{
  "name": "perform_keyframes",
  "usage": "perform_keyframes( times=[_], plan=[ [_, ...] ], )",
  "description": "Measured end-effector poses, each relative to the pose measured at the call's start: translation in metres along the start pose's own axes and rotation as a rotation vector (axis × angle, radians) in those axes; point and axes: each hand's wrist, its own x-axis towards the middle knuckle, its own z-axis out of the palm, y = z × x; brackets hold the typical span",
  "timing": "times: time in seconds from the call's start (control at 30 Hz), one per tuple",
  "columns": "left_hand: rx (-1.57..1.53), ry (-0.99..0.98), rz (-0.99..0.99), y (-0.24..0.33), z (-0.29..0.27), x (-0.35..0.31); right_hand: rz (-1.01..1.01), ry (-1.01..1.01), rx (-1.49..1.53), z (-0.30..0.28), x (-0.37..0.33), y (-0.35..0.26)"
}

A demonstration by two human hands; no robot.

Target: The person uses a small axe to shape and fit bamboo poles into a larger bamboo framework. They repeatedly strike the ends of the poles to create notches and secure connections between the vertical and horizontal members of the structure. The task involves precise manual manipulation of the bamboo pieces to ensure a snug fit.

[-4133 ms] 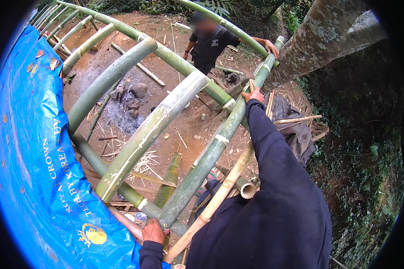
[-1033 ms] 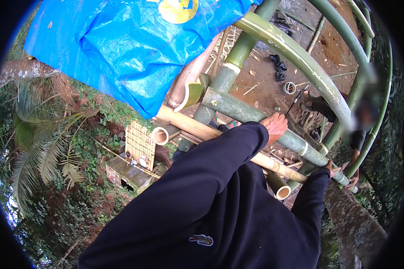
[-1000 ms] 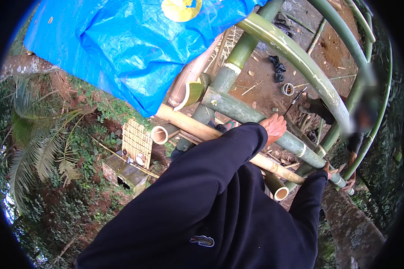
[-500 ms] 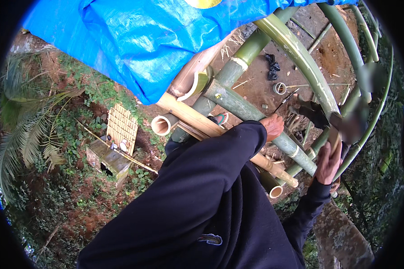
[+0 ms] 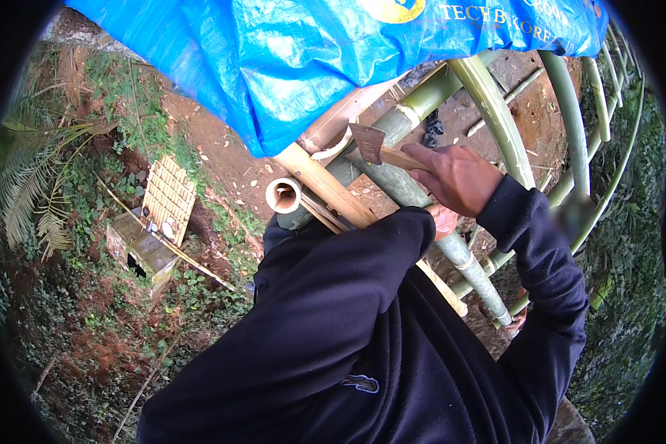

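Across the top of the frame, the tarp (image 5: 303, 74) is bright blue with a yellow emblem (image 5: 392, 13). At centre, the hatchet (image 5: 367, 143) is rusty brown with a tan handle (image 5: 397, 157), the pole (image 5: 389, 180) pale-ringed green. The sweatshirt (image 5: 303, 325), lower middle, is dark navy.

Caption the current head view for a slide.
Right hand holds a wooden-handled blade over a green bamboo pole, left hand on it, blue tarp beyond.

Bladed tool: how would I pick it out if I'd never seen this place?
Find the big blue tarp across the top, then drop below its lower edge to the right grip. The bladed tool juts leftward from it. Its flat, brownish blade on a wooden handle sets it apart from the round bamboo poles.
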Motion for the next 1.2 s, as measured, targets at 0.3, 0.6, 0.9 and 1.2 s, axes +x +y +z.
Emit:
perform_keyframes(
  times=[0.3,0.6,0.9,1.2],
  plan=[
    [-0.023,-0.004,-0.032,0.004,0.003,0.002,0.005,0.017,-0.031,0.008,0.001,0.0],
    [-0.057,0.014,-0.061,0.002,0.01,0.004,0.098,0.19,0.236,0.053,-0.046,0.032],
    [-0.1,0.035,-0.085,0.001,0.015,0.008,-0.095,0.211,0.181,0.115,-0.032,0.08],
    [-0.142,0.082,-0.132,-0.003,0.026,-0.01,-0.157,0.212,0.204,0.123,-0.013,0.079]
  ],
)
